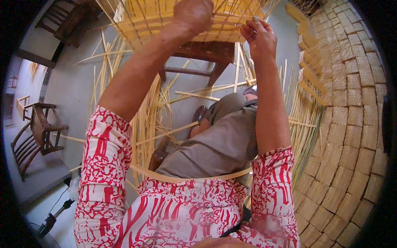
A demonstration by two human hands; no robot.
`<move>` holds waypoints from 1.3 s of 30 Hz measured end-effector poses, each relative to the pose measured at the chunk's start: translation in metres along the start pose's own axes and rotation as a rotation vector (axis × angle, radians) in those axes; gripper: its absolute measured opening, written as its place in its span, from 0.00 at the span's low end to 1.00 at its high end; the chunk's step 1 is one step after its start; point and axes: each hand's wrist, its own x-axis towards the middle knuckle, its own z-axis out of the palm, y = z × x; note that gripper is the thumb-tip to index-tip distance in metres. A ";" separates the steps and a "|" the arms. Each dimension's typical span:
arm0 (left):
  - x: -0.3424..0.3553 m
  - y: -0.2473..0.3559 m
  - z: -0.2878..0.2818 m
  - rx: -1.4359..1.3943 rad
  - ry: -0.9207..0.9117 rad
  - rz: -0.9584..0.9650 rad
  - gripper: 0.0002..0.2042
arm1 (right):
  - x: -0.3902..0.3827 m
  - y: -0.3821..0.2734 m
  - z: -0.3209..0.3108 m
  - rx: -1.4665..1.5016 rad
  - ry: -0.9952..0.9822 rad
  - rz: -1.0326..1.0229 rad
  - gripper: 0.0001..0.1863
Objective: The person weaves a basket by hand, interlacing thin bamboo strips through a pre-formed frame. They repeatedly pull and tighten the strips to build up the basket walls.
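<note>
A yellow woven basket [144,29] of thin strips, with upright stakes, rests on a dark wooden stool [223,56] at the top of the head view. My left hand [190,15] is curled at its upper middle, gripping the weave, with the fingertips mostly hidden. Farther right, my right hand [260,39] pinches a thin strip along the basket's side. A long pale strip [186,179] curves across my waist, below my bent legs in grey trousers.
Loose pale strips [149,107] litter the grey floor [74,87] and lie bundled at the right. Stacked woven pieces [347,136] fill the right side, beside yellow ones [310,74]. Wooden chairs [43,124] stand at the left and upper left; a black stand and cable are at lower left.
</note>
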 end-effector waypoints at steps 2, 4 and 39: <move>-0.007 -0.002 -0.006 -0.031 0.030 0.034 0.07 | 0.000 0.007 0.000 -0.096 0.020 -0.069 0.15; -0.011 -0.007 -0.010 -0.051 0.099 0.081 0.08 | -0.002 0.010 0.002 -0.143 0.008 -0.117 0.13; -0.044 0.021 -0.011 -0.015 0.317 0.420 0.12 | -0.050 0.009 0.023 -0.240 -0.124 -0.048 0.08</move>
